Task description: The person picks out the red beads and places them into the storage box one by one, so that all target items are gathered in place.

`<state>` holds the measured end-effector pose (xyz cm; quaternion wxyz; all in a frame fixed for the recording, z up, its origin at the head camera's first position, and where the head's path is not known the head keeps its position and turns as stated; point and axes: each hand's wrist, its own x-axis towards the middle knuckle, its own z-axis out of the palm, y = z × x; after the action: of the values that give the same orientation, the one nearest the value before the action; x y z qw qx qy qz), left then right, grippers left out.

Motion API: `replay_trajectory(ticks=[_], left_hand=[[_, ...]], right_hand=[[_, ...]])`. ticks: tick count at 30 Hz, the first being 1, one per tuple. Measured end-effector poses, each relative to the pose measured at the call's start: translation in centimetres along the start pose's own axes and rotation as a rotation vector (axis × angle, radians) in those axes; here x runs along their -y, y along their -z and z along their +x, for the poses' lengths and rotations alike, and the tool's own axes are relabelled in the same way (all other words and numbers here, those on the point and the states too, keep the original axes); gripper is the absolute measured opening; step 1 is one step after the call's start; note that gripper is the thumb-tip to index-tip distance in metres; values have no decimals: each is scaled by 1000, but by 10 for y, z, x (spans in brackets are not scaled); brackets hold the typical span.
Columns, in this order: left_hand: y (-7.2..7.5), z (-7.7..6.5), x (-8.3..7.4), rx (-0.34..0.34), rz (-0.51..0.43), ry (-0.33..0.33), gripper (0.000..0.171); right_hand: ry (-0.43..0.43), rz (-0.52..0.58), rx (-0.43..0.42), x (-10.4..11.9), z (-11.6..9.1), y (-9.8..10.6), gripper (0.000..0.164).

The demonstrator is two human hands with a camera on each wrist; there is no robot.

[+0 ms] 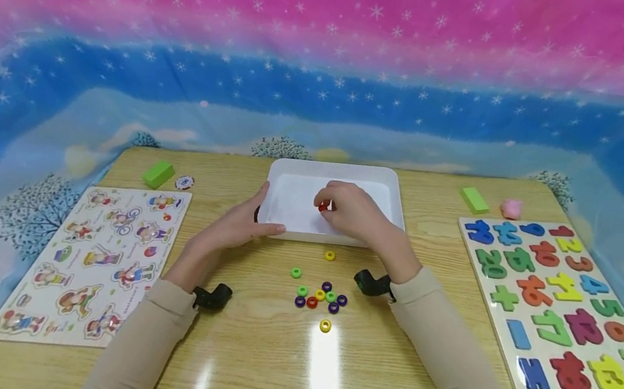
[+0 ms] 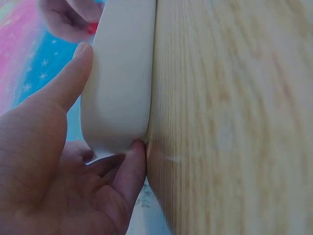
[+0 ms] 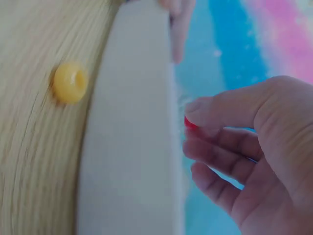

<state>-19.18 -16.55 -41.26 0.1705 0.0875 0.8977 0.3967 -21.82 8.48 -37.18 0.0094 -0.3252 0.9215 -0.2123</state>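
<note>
A white tray (image 1: pixel 289 228) stands at the far middle of the table. My left hand (image 1: pixel 238 220) grips its near left corner; in the left wrist view the thumb lies along the rim and the other fingers curl around the tray's side. Over the tray's inside, my right hand (image 1: pixel 354 211) pinches a small red bead (image 3: pixel 190 122) between thumb and fingers. In front of the tray lie several loose ring-shaped beads: yellow (image 1: pixel 325 325), green (image 1: pixel 296 273), purple (image 1: pixel 341 300) and one red bead (image 1: pixel 312 302). A yellow bead (image 3: pixel 71 82) lies close to the tray's near wall.
A picture puzzle board (image 1: pixel 122 206) lies on the left, a number puzzle board (image 1: pixel 518 313) on the right. Behind them are green blocks (image 1: pixel 159 174), a poker chip (image 1: pixel 184 182) and a pink pig figure (image 1: pixel 511 209). A patterned cloth (image 1: pixel 328 89) hangs around the table.
</note>
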Motion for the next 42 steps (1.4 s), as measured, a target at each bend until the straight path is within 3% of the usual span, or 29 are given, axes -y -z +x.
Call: replay_trajectory(ticks=[6,10,21,32,42], left_hand=[[0,-1,-1,-4,-1,-15,102],[0,-1,0,-7,8,-13,103],[-1,1,0,-3,7,-5,105],[2,0,1,-8,-14,-21,106],[1,0,1,-11,6,-20,109]], right_hand=[[-113,-23,-15,-21,16,-19,18],[-125,-59,-4,-27,22,-27,18],[-142,-51,5,-21,15,-17,18],[79,2,81,19,-21,2,17],[250,-35,237,43,-63,-12,16]])
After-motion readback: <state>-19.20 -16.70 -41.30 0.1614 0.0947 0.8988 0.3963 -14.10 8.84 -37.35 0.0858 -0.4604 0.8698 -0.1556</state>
